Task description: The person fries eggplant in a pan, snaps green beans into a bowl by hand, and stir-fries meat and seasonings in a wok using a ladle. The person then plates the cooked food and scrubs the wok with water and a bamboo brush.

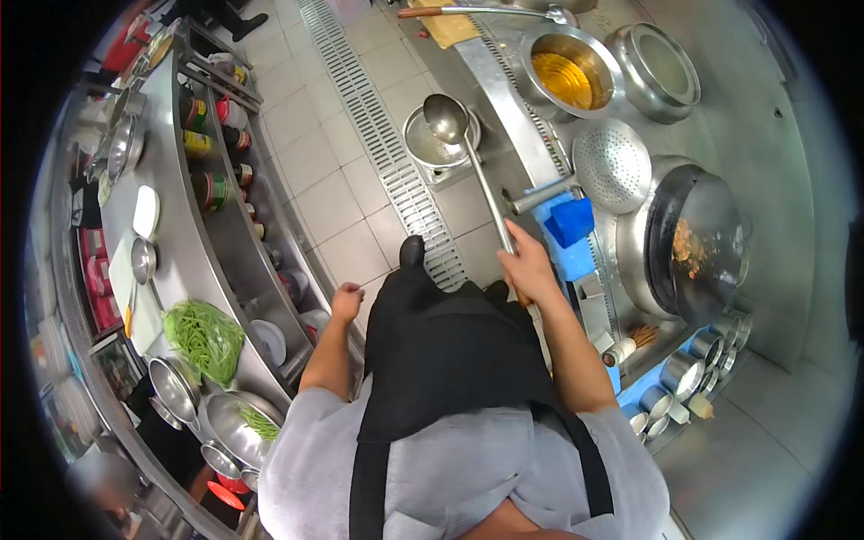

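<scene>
Below, a metal pot [610,97] holds amber liquid [562,79].

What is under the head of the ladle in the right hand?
Beneath the ladle is a round metal pot, part of its inside showing. The rim and inside directly under the ladle's head are covered.

On the left tabletop [184,243], a clear plastic bag of long green vegetables [203,342] lies just beside a white board [122,274]. Nearer, a wide steel bowl [232,436] holds cut green pieces [258,423]. Labelled cans [211,191] stand on the shelf [225,241] below. A slotted drain grate [369,126] crosses the tiled floor [310,207]. Steel containers [682,374] cluster at the near right.
</scene>
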